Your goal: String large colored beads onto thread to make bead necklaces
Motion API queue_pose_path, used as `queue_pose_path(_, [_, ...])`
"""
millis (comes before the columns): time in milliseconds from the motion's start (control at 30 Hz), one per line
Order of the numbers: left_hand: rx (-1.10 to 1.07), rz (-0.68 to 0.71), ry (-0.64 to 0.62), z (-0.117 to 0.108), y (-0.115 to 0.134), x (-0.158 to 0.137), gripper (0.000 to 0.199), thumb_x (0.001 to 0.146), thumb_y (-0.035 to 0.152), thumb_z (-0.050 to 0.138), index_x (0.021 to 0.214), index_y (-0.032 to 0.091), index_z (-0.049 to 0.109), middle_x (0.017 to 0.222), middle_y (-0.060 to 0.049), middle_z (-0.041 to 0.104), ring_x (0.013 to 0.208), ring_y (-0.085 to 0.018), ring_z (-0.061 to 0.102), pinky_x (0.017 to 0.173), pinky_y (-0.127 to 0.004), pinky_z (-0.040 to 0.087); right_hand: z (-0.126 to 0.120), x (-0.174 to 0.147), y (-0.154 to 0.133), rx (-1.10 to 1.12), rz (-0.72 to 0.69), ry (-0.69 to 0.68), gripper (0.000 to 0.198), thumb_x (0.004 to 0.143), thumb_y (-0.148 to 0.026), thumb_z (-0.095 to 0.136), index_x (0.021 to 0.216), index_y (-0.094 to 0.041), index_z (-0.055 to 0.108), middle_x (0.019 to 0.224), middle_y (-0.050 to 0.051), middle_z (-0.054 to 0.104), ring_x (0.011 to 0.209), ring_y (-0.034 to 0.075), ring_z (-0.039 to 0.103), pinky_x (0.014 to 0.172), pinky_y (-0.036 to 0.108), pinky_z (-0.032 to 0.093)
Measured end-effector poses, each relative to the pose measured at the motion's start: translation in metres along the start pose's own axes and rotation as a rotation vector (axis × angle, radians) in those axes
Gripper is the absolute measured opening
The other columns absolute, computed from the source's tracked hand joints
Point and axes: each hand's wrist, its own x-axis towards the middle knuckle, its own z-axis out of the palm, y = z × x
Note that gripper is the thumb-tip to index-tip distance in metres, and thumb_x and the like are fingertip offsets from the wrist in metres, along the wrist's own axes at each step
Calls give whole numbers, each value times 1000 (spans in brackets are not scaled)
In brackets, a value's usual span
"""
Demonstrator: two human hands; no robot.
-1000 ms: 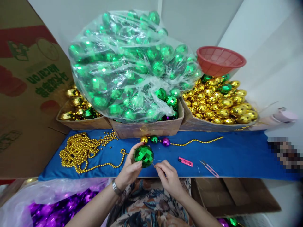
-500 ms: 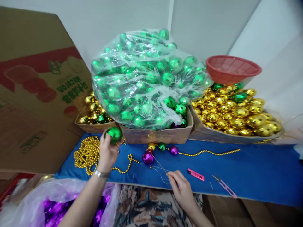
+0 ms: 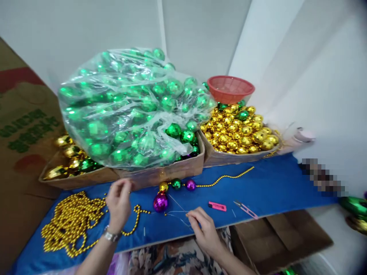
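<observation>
Big purple ball (image 3: 161, 201) on blue cloth (image 3: 272, 175), shiny, made of little flat squares, right beside small gold ball (image 3: 163, 186). Next in row: small green ball (image 3: 176, 184), small purple ball (image 3: 190, 185), bumpy gold bead string (image 3: 225, 178). Right hand (image 3: 205, 231) pinches thin white thread (image 3: 177, 211). Left hand (image 3: 118, 202) has fingers bunched by cardboard box (image 3: 174, 170); cannot tell if anything inside. Pink tool (image 3: 217, 206): dark print, too small to read. Carton (image 3: 25, 160) at left: green letters, blurry. Crinkly clear bag (image 3: 137, 110) full of green balls.
</observation>
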Motion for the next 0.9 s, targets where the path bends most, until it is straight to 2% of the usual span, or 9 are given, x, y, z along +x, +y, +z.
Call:
queue_pose_path(100, [130,247,-503,55,19,-42,15,75,21,72,89,18,71,86,-6,66,80,-19,60,75,-28,47,-4,2,-1,16,-10,44,19,97,-20,42,95,-21,61,86,4,62,80,15,59,72,24,46])
queue_pose_path(200, [142,528,-732,109,50,-44,18,83,17,62,100,20,69,96,-7,67,88,-20,62,79,-30,49,-6,3,-4,31,-9,70,18,97,-20,43,93,-20,61,85,4,62,80,15,59,72,24,46])
queue_pose_path(300, [244,819,-806,162,81,-16,25,92,15,47,113,19,61,108,-10,65,101,-19,61,88,-33,49,-10,3,-2,39,20,167,17,96,-21,45,91,-20,61,83,3,62,78,14,60,71,22,46])
queue_pose_path(367, [444,950,-764,195,97,9,27,94,15,41,115,16,58,111,-13,63,105,-20,59,93,-34,47,-13,2,0,43,38,238,16,96,-21,45,91,-20,61,83,3,62,79,14,60,72,22,46])
queue_pose_path(467, [1001,961,-727,236,106,43,27,93,17,42,114,10,58,113,-20,61,109,-28,53,91,-42,45,-16,0,3,52,57,264,17,96,-22,46,92,-21,62,84,3,62,79,14,61,72,21,46])
queue_pose_path(533, [1162,916,-706,255,102,56,25,88,22,51,107,7,60,104,-24,62,108,-36,50,83,-47,46,-18,-1,2,61,59,252,17,97,-22,45,92,-21,62,84,3,62,80,14,61,72,21,46])
queue_pose_path(633, [1190,895,-702,269,91,60,32,78,28,67,102,8,62,100,-25,61,109,-42,46,79,-50,44,-19,0,0,71,35,241,18,97,-21,44,91,-21,61,84,2,62,80,14,60,73,21,46])
queue_pose_path(767, [1150,888,-697,265,92,47,43,75,27,69,114,12,58,111,-22,58,109,-38,48,85,-50,43,-21,1,-5,62,12,243,18,97,-21,45,92,-21,61,84,3,62,80,14,60,72,22,46])
queue_pose_path(900, [473,765,-652,220,115,23,59,78,34,67,131,18,47,127,-15,51,116,-29,49,96,-42,42,-22,1,-8,69,-19,257,16,96,-19,46,93,-21,61,85,3,62,80,14,60,72,22,46])
